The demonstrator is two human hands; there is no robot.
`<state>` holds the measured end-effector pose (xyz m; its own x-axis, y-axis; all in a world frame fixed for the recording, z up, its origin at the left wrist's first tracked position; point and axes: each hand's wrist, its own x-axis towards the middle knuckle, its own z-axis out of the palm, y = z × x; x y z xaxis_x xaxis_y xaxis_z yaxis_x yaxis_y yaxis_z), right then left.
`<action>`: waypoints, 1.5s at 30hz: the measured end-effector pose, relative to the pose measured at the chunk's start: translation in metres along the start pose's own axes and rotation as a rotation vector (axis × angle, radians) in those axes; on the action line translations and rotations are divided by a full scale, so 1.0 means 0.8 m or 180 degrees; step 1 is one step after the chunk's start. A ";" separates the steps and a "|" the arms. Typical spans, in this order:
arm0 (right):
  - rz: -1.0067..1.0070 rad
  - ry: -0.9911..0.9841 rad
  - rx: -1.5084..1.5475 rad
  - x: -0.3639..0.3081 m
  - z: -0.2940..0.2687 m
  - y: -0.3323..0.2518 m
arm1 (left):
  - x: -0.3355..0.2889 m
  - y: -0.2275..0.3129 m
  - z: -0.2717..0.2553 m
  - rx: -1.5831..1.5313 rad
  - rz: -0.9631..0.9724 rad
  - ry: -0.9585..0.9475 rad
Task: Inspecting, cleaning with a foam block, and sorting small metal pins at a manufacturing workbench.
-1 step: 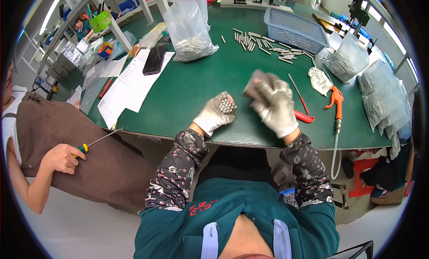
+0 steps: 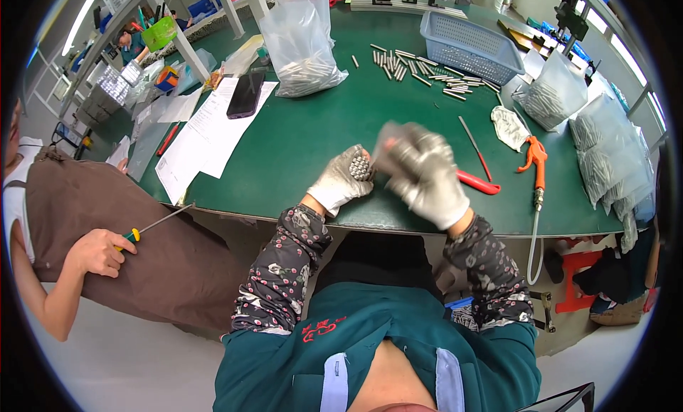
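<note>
Two floral sleeves (image 2: 277, 273) are reaching up to the near edge of the green table (image 2: 306, 127). The gloved left hand (image 2: 338, 181) is curling its fingers closed around a bundle of metal pins (image 2: 361, 168), whose round ends are showing. Taking that bundle as the clock's centre, with twelve pointing away from the wearer, the gloved right hand (image 2: 429, 177) is hovering at three, just beside it. Its fingers are bending around a greyish block (image 2: 388, 147); blur is hiding how tightly they are closing and whether the block is touching the pins. Between eight and nine, a co-worker's hand (image 2: 102, 252) is holding a screwdriver (image 2: 134, 235). Near three, a red handle (image 2: 480, 183) is poking out beside the right hand, and a slim tool (image 2: 477, 152) is lying past it. Farther along three, an orange air gun (image 2: 535, 154) is resting near a white mask (image 2: 509, 129). Papers (image 2: 196, 138) are lying between nine and ten, with a phone (image 2: 245, 97) resting on them at ten. At eleven, a clear bag (image 2: 304, 45) is holding more pins. Toward one, loose pins (image 2: 400, 73) are lying scattered before a blue basket (image 2: 473, 45). Between two and three, more bags (image 2: 605, 152) are crowding the table's end.
</note>
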<state>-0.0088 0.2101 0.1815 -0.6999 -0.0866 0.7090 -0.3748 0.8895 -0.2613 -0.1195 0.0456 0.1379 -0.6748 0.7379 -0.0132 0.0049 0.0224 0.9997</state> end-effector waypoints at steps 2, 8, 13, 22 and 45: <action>-0.0305 -0.0654 0.0114 0.004 0.004 -0.016 | -0.004 -0.001 -0.002 0.0062 0.0024 0.0046; 0.1092 -0.0309 -0.1488 -0.009 -0.005 0.045 | -0.002 0.002 0.000 0.0168 0.0129 -0.0006; 0.0732 -0.0234 -0.1755 -0.011 -0.009 0.027 | -0.002 -0.001 -0.004 0.0129 0.0173 -0.0010; 0.1083 -0.0578 0.0915 0.004 0.047 -0.025 | -0.002 -0.006 -0.004 0.0037 0.0517 -0.0070; 0.1638 -0.0649 0.1523 0.004 0.060 -0.023 | -0.005 0.000 -0.007 -0.0153 0.0416 -0.0288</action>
<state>-0.0338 0.1722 0.1569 -0.9407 0.1664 0.2955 -0.1599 0.5507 -0.8192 -0.1209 0.0391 0.1380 -0.6016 0.7901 0.1176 0.0515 -0.1085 0.9928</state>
